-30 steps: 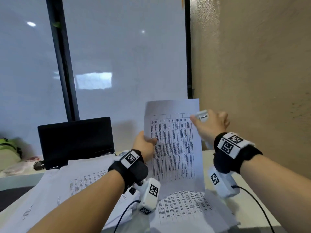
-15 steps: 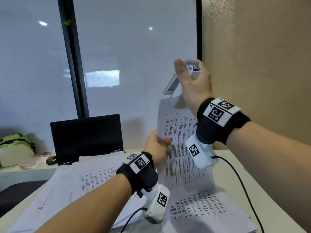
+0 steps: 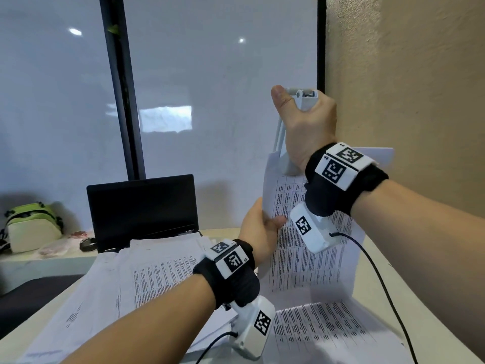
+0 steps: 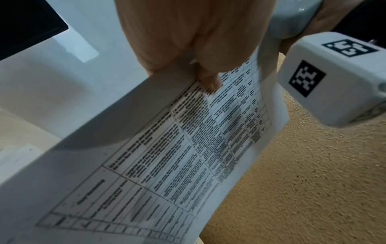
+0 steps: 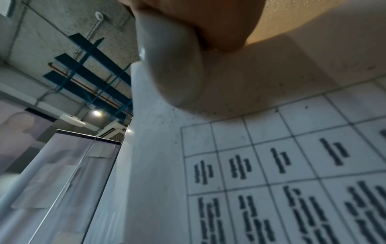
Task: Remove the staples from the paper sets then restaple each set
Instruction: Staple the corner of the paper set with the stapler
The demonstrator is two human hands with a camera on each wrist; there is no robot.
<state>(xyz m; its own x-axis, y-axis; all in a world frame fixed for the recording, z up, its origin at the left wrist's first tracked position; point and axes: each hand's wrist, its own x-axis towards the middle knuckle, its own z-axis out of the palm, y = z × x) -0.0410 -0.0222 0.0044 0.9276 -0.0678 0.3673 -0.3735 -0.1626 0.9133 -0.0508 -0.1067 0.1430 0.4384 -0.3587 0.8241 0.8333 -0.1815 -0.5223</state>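
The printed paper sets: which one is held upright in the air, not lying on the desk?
The white printed paper set that the left hand pinches by its edge, with the right hand's white stapler at its top. The others lie flat on the desk.

Closed black laptop [image 3: 143, 210] beside green-and-white bag [image 3: 31, 225], against frosted glass
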